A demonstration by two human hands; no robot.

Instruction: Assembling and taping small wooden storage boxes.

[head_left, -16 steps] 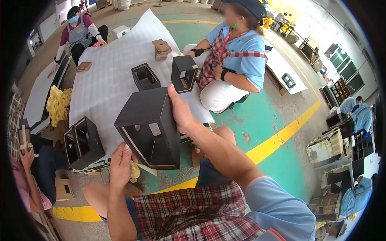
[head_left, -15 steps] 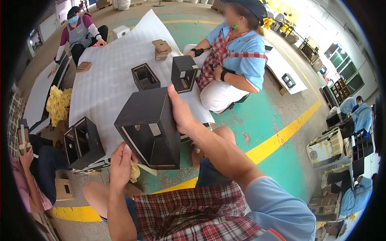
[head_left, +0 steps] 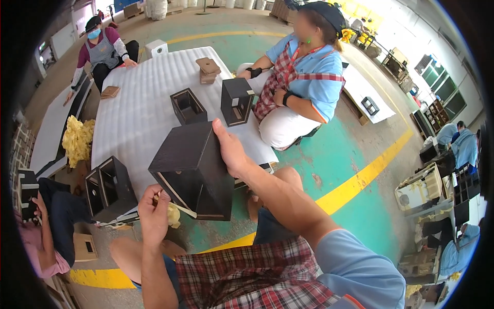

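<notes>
A black open-fronted wooden box [head_left: 180, 149] is held tilted in front of me, its open side facing down toward my lap. My right hand [head_left: 232, 153] is closed on its right side, thumb up along the top corner. At the box's lower left edge, my left hand [head_left: 154, 210] pinches the end of a thin pale strip [head_left: 184, 210]. The strip runs along the box's lower rim toward its near corner. What the strip is made of is too small to tell.
A foam-covered table [head_left: 134, 92] carries a black box [head_left: 188, 105], a windowed black box [head_left: 237, 101], a divided black box [head_left: 109, 187] and stacked brown boards [head_left: 208, 69]. Yellow fluff [head_left: 77, 140] lies at left. Co-workers sit at right [head_left: 309, 82], far left [head_left: 105, 49] and near left [head_left: 46, 221].
My left hand has brought the strip up against the box's lower rim. The box has tilted, so less of its inside shows. The near-left co-worker now holds a black piece.
</notes>
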